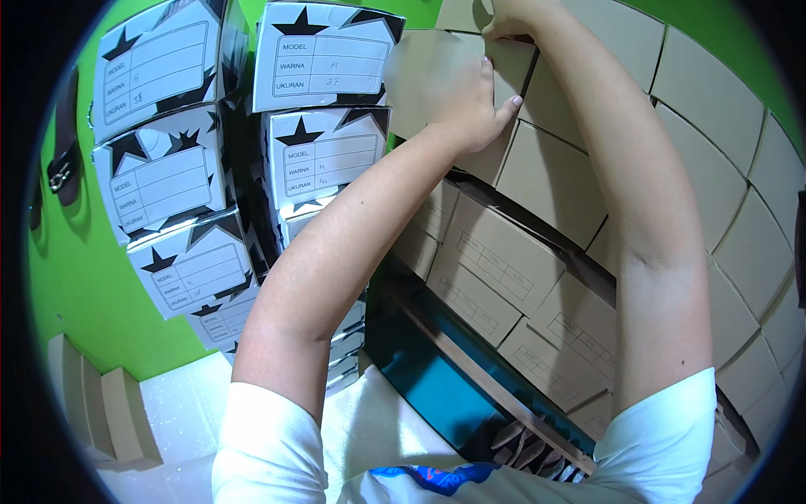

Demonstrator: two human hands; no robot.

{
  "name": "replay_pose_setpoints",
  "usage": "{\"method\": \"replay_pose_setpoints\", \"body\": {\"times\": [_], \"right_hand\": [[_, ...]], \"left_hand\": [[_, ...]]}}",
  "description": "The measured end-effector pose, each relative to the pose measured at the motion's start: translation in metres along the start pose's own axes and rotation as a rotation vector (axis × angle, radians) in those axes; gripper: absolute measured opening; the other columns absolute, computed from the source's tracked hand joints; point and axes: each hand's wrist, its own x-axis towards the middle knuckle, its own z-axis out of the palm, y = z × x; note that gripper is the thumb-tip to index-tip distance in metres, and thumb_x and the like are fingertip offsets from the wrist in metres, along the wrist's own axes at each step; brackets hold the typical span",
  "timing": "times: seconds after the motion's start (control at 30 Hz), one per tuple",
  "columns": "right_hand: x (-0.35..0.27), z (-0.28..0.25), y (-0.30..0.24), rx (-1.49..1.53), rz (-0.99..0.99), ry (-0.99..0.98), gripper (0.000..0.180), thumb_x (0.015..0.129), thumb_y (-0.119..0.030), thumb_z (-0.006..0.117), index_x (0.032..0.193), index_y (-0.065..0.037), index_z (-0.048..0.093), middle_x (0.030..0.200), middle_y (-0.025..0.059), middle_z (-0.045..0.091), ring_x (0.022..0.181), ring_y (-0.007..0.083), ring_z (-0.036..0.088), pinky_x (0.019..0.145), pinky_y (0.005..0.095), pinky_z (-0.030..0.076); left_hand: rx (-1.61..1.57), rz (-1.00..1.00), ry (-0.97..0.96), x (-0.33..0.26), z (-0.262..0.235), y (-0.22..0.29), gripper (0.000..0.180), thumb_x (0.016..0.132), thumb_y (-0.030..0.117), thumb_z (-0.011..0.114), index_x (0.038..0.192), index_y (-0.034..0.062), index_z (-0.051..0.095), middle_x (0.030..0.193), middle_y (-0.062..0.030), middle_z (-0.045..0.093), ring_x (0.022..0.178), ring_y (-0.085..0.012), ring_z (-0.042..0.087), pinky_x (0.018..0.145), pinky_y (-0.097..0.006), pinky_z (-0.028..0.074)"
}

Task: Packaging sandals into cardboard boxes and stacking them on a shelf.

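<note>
High above the left end of the dark shelf, in the upper pile: a plain brown box, with both hands upon it or very near. See the left hand laid about the front right corner of this box, back toward the camera, thumb well apart from the raised finger. Impossible to tell here a firm grasp from a simple push, because of the blur over the front face. Higher, close to the top corner, find the right hand with bent fingers — partly cut off at the top border of the view, therefore cannot tell a real grasp from a mere touch.

For good handling, probably best to hold near the upper edge with the right fingers and to support lower with the left palm, in order to share the weight between two sides. Move slowly and straight, without twisting: beside the neighbouring box, with only a narrow dark gap, expect some catching of a tilted corner. Press with flat fingers rather than with the tips, to avoid dents in the cardboard. Mind also the left forearm — in front of the white boxes with black stars, so better to leave some room from their corners. Below the shelf edge, do not disturb the labelled boxes.
</note>
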Motion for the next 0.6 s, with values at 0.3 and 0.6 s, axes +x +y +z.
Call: {"method": "replay_pose_setpoints", "body": {"times": [0.3, 0.6], "right_hand": [[-0.027, -0.064, 0.002, 0.086, -0.128, -0.131, 0.059, 0.057, -0.048, 0.073, 0.104, -0.015, 0.061, 0.102, 0.0143, 0.057, 0.101, 0.0301, 0.053, 0.093, 0.0536, 0.031], [-0.044, -0.049, 0.018, 0.379, -0.446, 0.282, 0.054, 0.056, -0.051, 0.072, 0.096, -0.015, 0.066, 0.097, 0.0134, 0.060, 0.095, 0.0281, 0.056, 0.093, 0.0485, 0.031]], "left_hand": [[0.032, -0.018, -0.014, -0.005, -0.008, 0.001, 0.076, 0.087, 0.055, 0.028, 0.140, 0.0040, 0.009, 0.145, -0.0175, 0.011, 0.133, -0.0307, 0.019, 0.104, -0.057, 0.010], [0.012, -0.027, -0.001, -0.006, -0.007, 0.004, 0.073, 0.088, 0.053, 0.028, 0.140, 0.0043, 0.009, 0.145, -0.0163, 0.012, 0.132, -0.0311, 0.020, 0.104, -0.058, 0.011]]}}
